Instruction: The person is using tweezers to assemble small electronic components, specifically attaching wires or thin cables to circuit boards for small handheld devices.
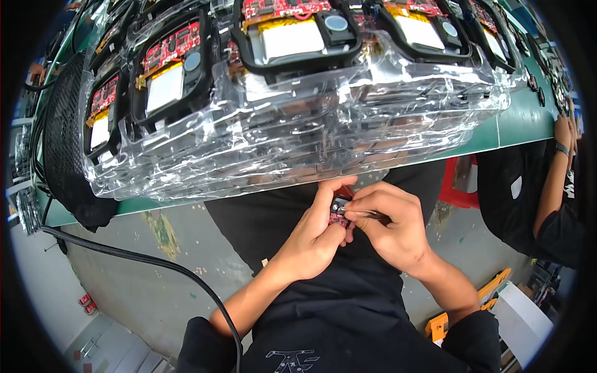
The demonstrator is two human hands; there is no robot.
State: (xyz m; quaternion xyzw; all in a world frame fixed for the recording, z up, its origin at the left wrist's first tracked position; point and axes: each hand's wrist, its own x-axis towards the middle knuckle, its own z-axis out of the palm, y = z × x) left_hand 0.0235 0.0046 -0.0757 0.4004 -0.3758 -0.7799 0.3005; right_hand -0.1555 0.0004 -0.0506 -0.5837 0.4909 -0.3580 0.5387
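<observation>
One hand-held red board [339,218], one slim tool [372,214], one stack of clear trays [298,140], one black mesh bag [64,137] and five front-row black housings [298,64] with five white packs [293,40] are counted.

Left hand [314,245] and right hand [395,230] close together, just this side of the counter's [528,124] near edge. Left: closed in a hold, forefinger arched, thumb bent inward. Right: thumb and forefinger pinched, knuckles bent. Left forearm [249,301] and right forearm [453,289] converging, elbows out.
</observation>
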